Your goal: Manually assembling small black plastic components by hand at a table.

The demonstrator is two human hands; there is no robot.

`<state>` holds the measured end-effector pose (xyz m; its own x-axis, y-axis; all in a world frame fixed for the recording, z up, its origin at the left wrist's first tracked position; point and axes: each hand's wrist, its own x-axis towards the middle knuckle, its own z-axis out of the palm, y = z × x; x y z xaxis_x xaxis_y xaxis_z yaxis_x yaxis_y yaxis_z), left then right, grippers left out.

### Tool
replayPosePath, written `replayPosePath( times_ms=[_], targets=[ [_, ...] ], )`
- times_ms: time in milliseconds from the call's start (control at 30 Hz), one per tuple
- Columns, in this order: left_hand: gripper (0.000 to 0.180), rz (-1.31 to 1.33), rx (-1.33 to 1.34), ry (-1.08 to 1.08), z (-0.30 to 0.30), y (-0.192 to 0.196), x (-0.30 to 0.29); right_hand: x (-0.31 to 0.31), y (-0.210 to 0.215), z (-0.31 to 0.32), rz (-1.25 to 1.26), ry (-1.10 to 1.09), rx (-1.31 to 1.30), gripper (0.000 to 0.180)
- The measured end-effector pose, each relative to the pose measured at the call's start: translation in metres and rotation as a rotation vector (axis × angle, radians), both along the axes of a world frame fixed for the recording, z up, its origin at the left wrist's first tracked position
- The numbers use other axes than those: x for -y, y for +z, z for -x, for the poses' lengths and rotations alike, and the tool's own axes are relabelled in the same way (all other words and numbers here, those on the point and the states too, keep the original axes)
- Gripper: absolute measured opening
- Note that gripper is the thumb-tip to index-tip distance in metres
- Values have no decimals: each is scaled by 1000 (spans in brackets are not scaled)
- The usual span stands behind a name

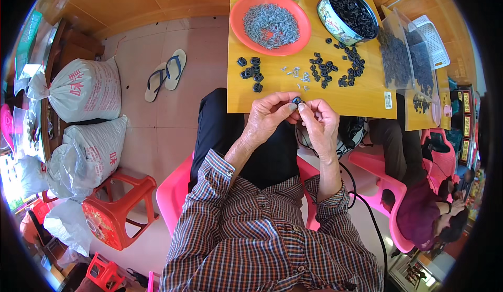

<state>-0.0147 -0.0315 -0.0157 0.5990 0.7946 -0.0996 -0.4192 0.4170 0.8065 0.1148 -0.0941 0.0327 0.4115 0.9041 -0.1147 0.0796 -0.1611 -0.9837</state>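
At the table's near edge, my left hand [266, 116] and my right hand [320, 123] meet, both closed. Between their thumbs and fingertips they grip a small black plastic part [297, 100]; its underside is hidden by the fingers. Just beyond lie several loose silvery screws [296, 73]. A small group of black blocks [255, 69] sits to their left, and a larger scatter of black plastic pieces [325, 69] to their right. Farther back, an orange plate [237, 27] holds a heap of grey screws [270, 22].
A round tin [335, 26] full of black pieces stands at the yellow table's [361, 95] back right. Clear bins [401, 56] of dark parts are beside it. A person in dark red [419, 218] sits to the right. White sacks [86, 90] and a red stool [118, 208] stand left.
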Motion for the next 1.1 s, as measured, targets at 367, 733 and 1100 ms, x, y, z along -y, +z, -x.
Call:
replayPosePath(
  times_ms=[367,733,1100],
  targets=[
    [25,-15,-22,2,1,-4,0,1,-2,-1,15,24,44,10],
    [24,-36,-26,-20,4,-7,-1,0,0,-13,128,56,-156,12],
    [20,-45,-87,-77,9,-1,-3,0,-5,-21,128,93,-382,11]
  ],
)
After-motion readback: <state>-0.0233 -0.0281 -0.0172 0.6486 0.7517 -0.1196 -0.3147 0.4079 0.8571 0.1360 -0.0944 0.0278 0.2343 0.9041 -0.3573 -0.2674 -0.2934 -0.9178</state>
